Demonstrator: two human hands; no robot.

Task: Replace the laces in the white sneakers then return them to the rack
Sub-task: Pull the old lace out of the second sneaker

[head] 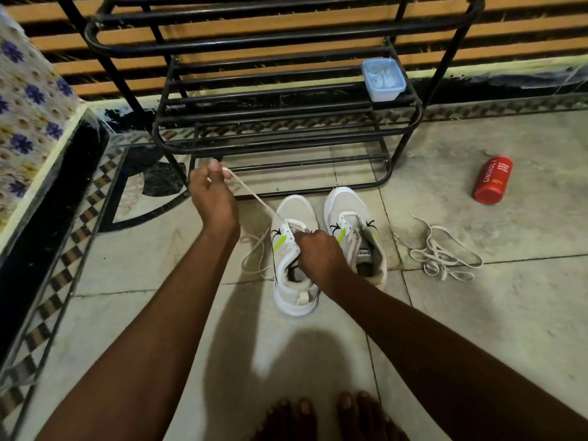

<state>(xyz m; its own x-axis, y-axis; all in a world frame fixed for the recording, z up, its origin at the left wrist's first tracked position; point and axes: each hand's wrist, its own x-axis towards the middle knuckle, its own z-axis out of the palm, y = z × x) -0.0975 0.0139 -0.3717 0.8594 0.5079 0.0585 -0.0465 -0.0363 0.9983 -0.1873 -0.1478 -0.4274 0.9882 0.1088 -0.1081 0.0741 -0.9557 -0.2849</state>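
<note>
Two white sneakers stand side by side on the tiled floor before the black metal rack. My right hand grips the upper edge of the left sneaker at its eyelets. My left hand pinches the end of a white lace and holds it taut, up and to the left from the shoe's front eyelets. The rest of that lace lies looped on the floor left of the shoe. The right sneaker has no lace threaded that I can see. A second loose lace lies tangled on the floor to the right.
A red bottle lies on the floor at the right. A pale blue lidded box sits on a rack shelf. A patterned cloth and a dark ledge border the left side. My bare toes show at the bottom edge.
</note>
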